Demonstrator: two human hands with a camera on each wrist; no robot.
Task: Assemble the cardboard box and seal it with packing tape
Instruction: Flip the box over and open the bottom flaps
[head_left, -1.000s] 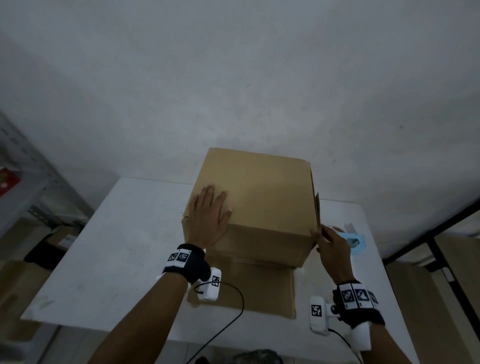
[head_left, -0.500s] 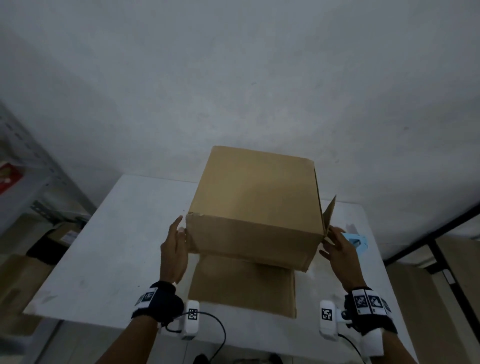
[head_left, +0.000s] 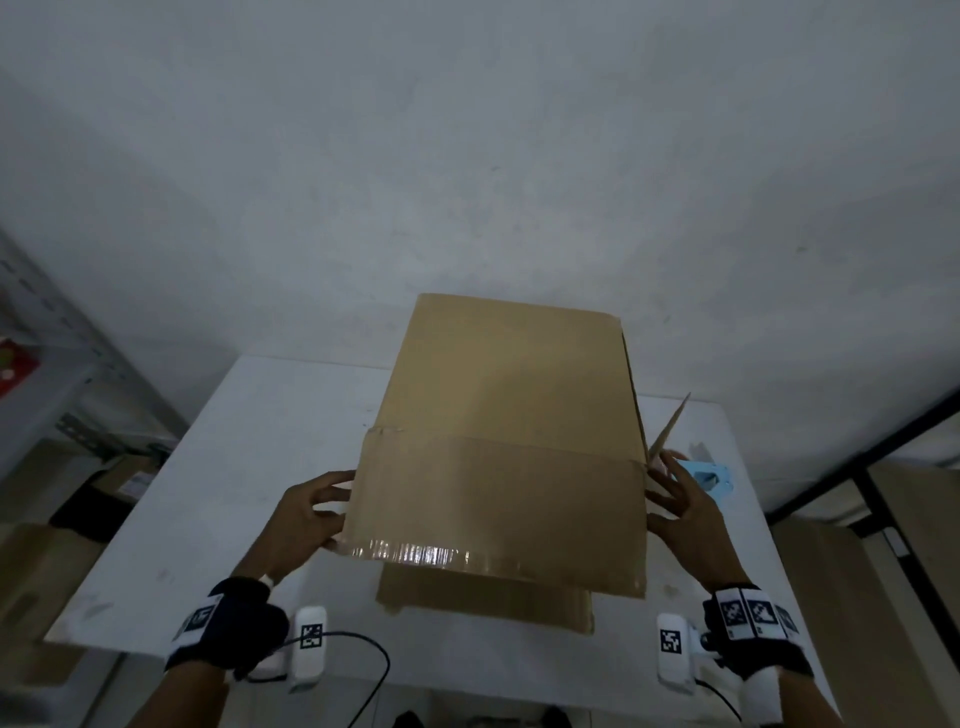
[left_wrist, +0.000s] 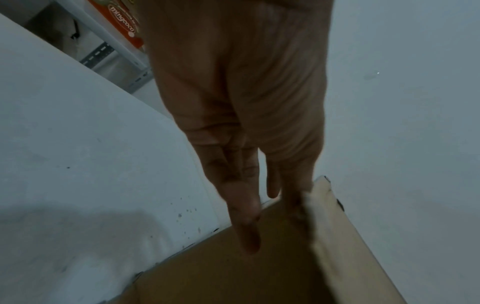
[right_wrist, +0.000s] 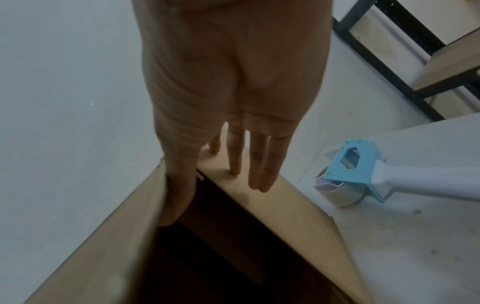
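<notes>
A brown cardboard box (head_left: 511, 379) lies on its side on the white table (head_left: 249, 441), its open end toward me. Its upper flap (head_left: 498, 509), with a shiny strip of tape along the near edge, is raised level. My left hand (head_left: 322, 512) pinches that flap's left edge, thumb underneath; the left wrist view shows the fingers (left_wrist: 246, 226) long over the cardboard. My right hand (head_left: 675, 499) is at the right edge: in the right wrist view its thumb is tucked under the upper flap and straight fingers (right_wrist: 259, 174) rest on the side flap (right_wrist: 272, 197). The lower flap (head_left: 483, 597) lies flat on the table.
A blue and white tape dispenser (right_wrist: 363, 176) lies on the table just right of the box, seen too in the head view as the dispenser (head_left: 711, 475). Metal shelving (head_left: 47, 374) stands at the left, a dark frame (head_left: 857, 467) at the right. A wall is close behind.
My left hand left the box's top face and went to the upper flap's left edge. The upper flap swung up from hanging to level, and the right side flap stands out.
</notes>
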